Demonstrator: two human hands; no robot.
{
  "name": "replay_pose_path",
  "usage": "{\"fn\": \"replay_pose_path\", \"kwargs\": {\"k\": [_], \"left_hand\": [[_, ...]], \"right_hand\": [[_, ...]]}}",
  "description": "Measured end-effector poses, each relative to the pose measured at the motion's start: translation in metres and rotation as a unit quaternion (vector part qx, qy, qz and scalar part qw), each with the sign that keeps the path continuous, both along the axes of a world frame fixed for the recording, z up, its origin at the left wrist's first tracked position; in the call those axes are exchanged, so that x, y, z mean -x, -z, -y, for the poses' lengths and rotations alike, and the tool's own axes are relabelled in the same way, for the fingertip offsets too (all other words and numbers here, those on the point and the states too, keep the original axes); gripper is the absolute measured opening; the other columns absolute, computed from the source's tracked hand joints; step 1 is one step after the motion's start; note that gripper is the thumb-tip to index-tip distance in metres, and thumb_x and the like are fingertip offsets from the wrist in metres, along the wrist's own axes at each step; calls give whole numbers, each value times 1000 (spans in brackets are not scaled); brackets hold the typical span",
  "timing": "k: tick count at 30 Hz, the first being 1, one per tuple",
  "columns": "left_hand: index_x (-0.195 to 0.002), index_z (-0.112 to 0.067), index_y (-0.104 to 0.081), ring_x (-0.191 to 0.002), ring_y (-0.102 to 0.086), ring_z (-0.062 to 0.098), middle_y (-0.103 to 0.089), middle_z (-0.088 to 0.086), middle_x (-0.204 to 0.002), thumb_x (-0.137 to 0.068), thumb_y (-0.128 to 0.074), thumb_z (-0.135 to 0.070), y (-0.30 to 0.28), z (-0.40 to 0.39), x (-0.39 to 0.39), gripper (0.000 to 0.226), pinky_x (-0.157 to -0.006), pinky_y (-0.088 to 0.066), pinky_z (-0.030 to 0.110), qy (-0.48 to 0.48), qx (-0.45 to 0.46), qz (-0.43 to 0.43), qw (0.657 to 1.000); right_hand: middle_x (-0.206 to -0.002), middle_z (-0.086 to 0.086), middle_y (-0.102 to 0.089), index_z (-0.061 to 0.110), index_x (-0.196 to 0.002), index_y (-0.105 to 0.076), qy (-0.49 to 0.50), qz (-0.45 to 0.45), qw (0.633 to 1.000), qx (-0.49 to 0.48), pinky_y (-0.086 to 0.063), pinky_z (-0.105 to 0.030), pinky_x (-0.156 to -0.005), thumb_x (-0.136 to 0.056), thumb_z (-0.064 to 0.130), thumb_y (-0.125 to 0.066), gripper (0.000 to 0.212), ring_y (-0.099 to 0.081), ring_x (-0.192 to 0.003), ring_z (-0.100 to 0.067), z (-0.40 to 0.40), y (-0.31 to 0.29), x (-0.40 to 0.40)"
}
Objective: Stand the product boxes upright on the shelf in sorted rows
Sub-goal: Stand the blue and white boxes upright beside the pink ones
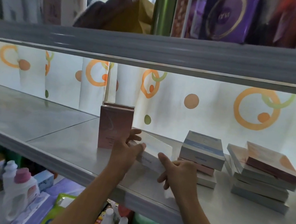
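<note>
A white product box lies tilted on the grey shelf, held between both hands. My left hand grips its left end, fingers curled over the top edge. My right hand holds its front right corner with the thumb on top. Just left of it a pink box stands upright, with a second pink box upright behind it. To the right, a stack of flat boxes has a grey-blue one on top. Farther right lies a taller stack topped by an orange-pink box.
A spotted white curtain backs the shelf. The shelf above hangs low and carries bottles, a brown bag and purple boxes. Below the shelf's front edge stand bottles and jars.
</note>
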State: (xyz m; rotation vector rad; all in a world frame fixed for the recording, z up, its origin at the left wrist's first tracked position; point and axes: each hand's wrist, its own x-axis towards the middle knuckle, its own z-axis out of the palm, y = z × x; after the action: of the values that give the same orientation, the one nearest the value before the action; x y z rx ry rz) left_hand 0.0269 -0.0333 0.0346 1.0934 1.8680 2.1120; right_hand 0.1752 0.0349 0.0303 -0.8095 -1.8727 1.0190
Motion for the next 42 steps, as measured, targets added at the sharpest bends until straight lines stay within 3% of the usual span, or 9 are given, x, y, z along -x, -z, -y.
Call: {"fn": "replay_pose_path", "kwargs": {"k": [3, 6, 9, 14, 19, 28, 31, 34, 42], "left_hand": [[-109, -21, -66, -88, -62, 4, -67, -9, -98, -86, -70, -10, -26, 3, -8, 26, -63, -49, 5, -29, -29, -18, 999], [-99, -21, -69, -87, -62, 3, -68, -10, -92, -86, -68, -7, -53, 5, -10, 20, -81, -51, 15, -72, -54, -47, 995], [-98, -19, -72, -77, -58, -6, -64, -18, -85, -88, -63, -9, -78, 8, -15, 16, -64, -43, -2, -84, -80, -88, 989], [-101, -25, -70, -90, -64, 8, -71, -10, -96, -85, -63, -12, -98, 16, -12, 22, -70, -48, 18, 49, -31, -49, 997], [-113, -25, -65, -100, -67, 19, -71, -6, -107, -73, -65, -25, -113, 31, -12, 40, -79, -54, 31, 199, 35, -76, 976], [-115, -20, -60, -113, -61, 27, -66, 1, -122, -84, -65, -33, -131, 21, -7, 34, -94, -48, 38, 365, 131, -12, 921], [-110, -22, -61, -101, -65, 24, -70, 2, -105, -84, -55, -58, -129, 23, -4, 45, -76, -52, 27, 362, 155, 79, 916], [-124, -14, -57, -112, -62, 32, -65, 11, -118, -86, -53, -56, -114, 15, -8, 56, -87, -53, 41, 358, 83, 184, 912], [-119, -20, -60, -102, -68, 34, -71, 9, -110, -95, -41, -58, -11, -17, -64, 49, -91, -52, 55, 251, 43, 132, 958]], "right_hand": [[-45, -2, -64, 4, -55, -71, -6, -28, 999, 18, -46, -18, -83, -89, 49, -62, 57, -57, -35, -12, 12, -5, -3], [-49, -5, -67, 3, -62, -72, -50, -21, 998, 44, -49, -19, -62, -92, 47, -60, 54, -58, -37, -16, 24, -18, -8], [-55, -8, -70, 6, -72, -72, -119, 6, 992, 44, -42, -14, -44, -95, 39, -59, 42, -58, -39, -17, 36, -29, -18], [-67, 7, -71, 21, -87, -73, -10, 10, 997, -80, -58, -30, -65, -84, 35, -74, 15, -65, -58, -7, 22, -28, -33], [-122, 22, -51, 34, -135, -44, -75, 39, 995, -48, -54, -32, -87, -66, 59, -81, 82, -55, -104, -5, -21, -34, -39], [-98, -10, -74, 11, -108, -67, -313, 35, 949, 19, -60, -40, -81, -79, 49, -71, 47, -72, -88, -31, -48, -40, -53], [-97, -15, -72, 8, -112, -62, -278, -59, 957, 58, -59, -42, -80, -75, 54, -71, 59, -71, -88, -35, -49, -27, -54], [-97, -10, -74, 11, -114, -62, -215, -106, 967, 85, -60, -44, -81, -83, 56, -68, 55, -72, -87, -32, -53, -13, -52], [-94, -1, -75, 17, -105, -64, -69, -109, 987, 92, -58, -21, -64, -78, 67, -55, 58, -73, -77, -15, -53, 9, -47]]}}
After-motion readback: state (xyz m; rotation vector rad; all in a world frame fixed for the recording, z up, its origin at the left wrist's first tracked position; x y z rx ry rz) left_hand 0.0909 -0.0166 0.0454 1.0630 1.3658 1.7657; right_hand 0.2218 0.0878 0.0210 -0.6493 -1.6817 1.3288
